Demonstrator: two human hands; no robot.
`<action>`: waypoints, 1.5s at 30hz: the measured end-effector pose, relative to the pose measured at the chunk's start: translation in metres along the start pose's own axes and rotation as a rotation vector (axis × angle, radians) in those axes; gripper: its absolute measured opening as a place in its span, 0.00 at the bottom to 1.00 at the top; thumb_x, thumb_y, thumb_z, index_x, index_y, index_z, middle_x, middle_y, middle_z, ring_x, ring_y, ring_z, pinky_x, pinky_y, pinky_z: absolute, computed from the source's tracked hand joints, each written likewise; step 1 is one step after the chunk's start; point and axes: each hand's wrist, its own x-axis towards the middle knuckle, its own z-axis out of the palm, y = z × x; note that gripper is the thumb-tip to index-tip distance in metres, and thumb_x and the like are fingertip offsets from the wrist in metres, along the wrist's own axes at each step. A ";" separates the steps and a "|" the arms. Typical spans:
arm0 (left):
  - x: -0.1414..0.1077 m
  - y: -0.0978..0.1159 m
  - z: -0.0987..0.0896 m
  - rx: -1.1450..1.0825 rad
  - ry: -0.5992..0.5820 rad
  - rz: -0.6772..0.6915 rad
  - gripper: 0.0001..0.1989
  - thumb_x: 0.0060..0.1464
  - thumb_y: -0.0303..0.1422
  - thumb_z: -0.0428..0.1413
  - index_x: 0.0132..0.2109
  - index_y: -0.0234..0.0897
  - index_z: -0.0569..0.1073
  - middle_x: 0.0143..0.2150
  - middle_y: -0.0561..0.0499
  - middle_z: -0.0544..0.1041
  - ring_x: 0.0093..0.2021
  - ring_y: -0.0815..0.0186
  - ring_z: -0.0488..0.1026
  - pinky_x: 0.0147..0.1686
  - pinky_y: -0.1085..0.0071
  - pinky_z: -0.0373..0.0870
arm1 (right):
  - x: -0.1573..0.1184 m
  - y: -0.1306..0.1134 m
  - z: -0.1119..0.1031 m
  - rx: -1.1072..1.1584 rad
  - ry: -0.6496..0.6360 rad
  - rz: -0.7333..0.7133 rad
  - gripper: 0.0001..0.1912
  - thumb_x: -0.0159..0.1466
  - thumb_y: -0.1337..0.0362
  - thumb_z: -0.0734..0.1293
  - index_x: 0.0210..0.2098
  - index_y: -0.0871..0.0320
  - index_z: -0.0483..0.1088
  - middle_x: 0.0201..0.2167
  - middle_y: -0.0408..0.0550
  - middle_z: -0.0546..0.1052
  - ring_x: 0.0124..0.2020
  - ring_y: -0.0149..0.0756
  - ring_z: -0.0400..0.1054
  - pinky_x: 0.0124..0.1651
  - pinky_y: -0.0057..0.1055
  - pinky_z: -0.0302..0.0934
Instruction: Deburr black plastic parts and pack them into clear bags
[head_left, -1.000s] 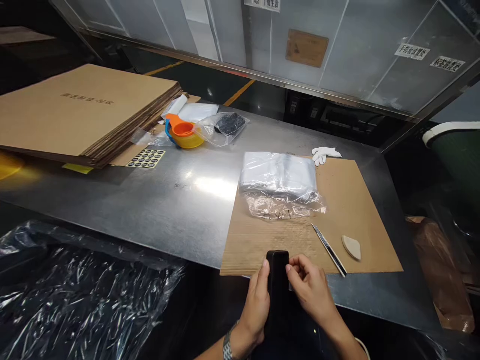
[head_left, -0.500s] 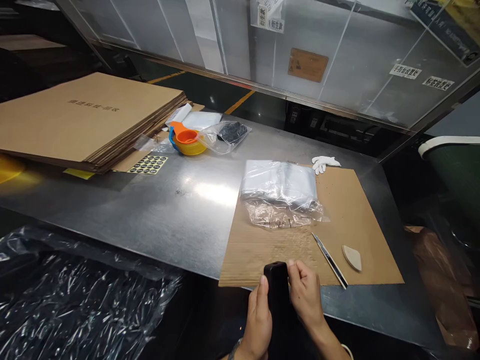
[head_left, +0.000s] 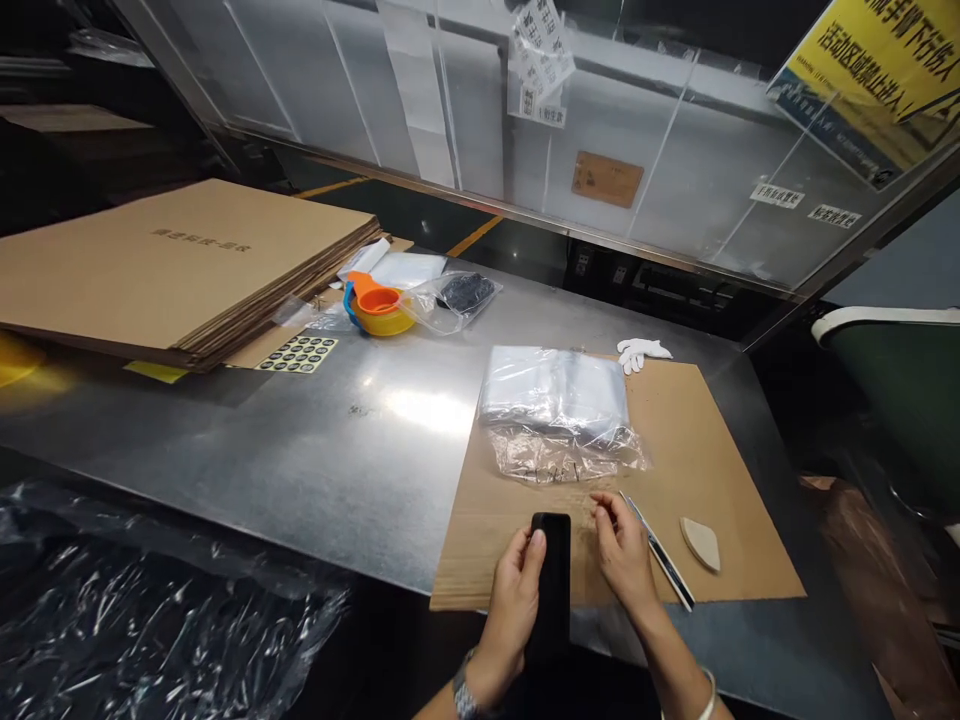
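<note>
A long black object (head_left: 551,590) is held upright at the front edge of the cardboard sheet (head_left: 720,450). My left hand (head_left: 517,600) is wrapped round its left side, thumb on top. To the right, apart from the object, my right hand (head_left: 624,550) hovers over the cardboard with its fingers curled; whether something small is between them is too small to tell. Beside that hand lies a slim knife (head_left: 660,555), and right of it a beige wedge-shaped piece (head_left: 701,544). Clear plastic bags (head_left: 559,400) lie on the cardboard behind my hands.
On the metal table (head_left: 360,450), a cardboard stack (head_left: 195,260) stands at the left. Orange and yellow cups (head_left: 379,305), a bagged dark item (head_left: 465,292) and a sticker sheet (head_left: 300,354) lie near it. A white glove (head_left: 643,353) rests at the back right.
My right hand has come away from the black object and moved right and up over the cardboard. My left hand still holds the object, whose face now shows more. The view has tilted upward.
</note>
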 end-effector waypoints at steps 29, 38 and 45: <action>0.066 0.010 0.007 0.525 0.078 0.588 0.16 0.56 0.32 0.45 0.49 0.33 0.69 0.44 0.41 0.73 0.47 0.56 0.70 0.47 0.56 0.67 | 0.081 0.020 0.012 -0.531 -0.026 -0.324 0.11 0.65 0.61 0.61 0.30 0.61 0.68 0.30 0.43 0.71 0.34 0.31 0.67 0.38 0.33 0.62; 0.072 0.035 0.011 0.639 -0.188 0.766 0.23 0.53 0.23 0.46 0.55 0.42 0.68 0.54 0.46 0.71 0.55 0.59 0.64 0.56 0.54 0.59 | 0.051 0.009 -0.003 -0.137 -0.088 -0.301 0.10 0.62 0.64 0.58 0.27 0.59 0.66 0.23 0.42 0.68 0.25 0.30 0.61 0.30 0.27 0.55; 0.079 0.055 0.016 0.749 -0.338 0.817 0.11 0.56 0.32 0.49 0.39 0.44 0.76 0.33 0.49 0.77 0.38 0.58 0.69 0.42 0.58 0.63 | 0.042 -0.005 -0.020 0.170 -0.177 -0.193 0.17 0.64 0.55 0.57 0.24 0.59 0.64 0.19 0.38 0.62 0.22 0.27 0.55 0.25 0.23 0.51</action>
